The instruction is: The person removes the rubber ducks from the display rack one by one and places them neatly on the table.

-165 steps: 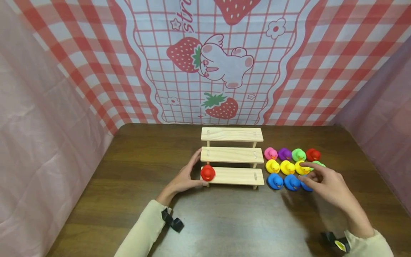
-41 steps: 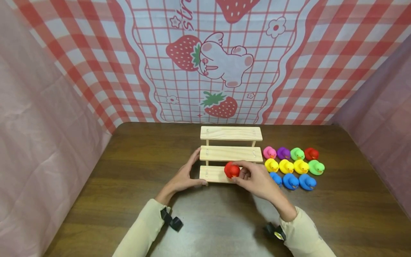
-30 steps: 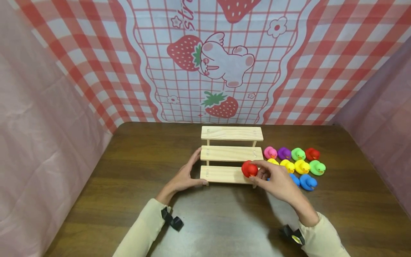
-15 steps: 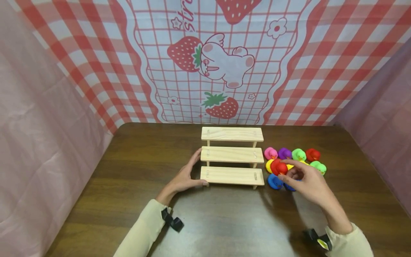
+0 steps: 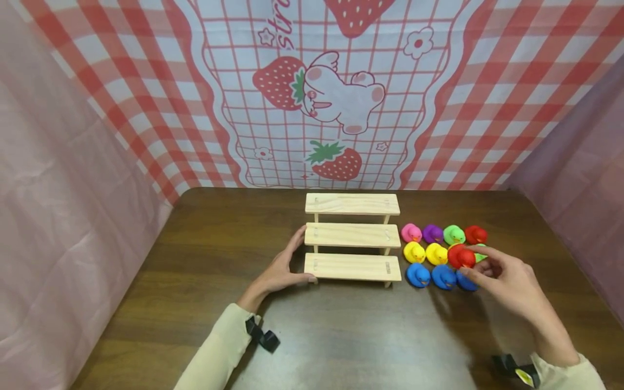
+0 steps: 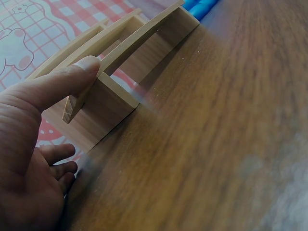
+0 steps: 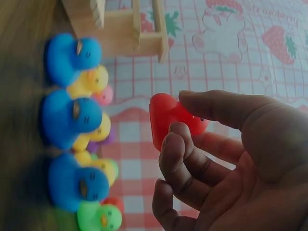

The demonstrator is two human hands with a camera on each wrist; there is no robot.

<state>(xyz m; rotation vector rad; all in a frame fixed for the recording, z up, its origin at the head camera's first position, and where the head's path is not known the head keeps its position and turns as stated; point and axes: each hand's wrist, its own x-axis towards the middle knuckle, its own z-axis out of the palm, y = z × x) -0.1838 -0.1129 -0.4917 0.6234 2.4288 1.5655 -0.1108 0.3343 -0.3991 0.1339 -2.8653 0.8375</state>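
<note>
A red rubber duck (image 5: 460,256) is pinched between the thumb and fingers of my right hand (image 5: 512,284), held above the right part of the duck rows. In the right wrist view the red duck (image 7: 175,118) is off the table, partly covered by fingertips. My left hand (image 5: 278,273) rests against the left end of a three-step wooden stand (image 5: 351,266). The left wrist view shows its thumb laid on the end of the lowest board (image 6: 139,43), with several fingers loosely bent beside the stand; the index finger is hidden. All three steps are bare.
Right of the stand, rubber ducks sit in rows: pink (image 5: 411,233), purple (image 5: 432,234), green (image 5: 454,234) and red (image 5: 475,234) behind, yellow (image 5: 414,252) in the middle, blue (image 5: 418,275) in front. A checked strawberry cloth (image 5: 341,97) hangs behind the brown table (image 5: 219,233).
The red duck was at the left of the lowest step. My right hand has gripped it, lifted it off and carried it right, over the other ducks. My left hand has stayed put.
</note>
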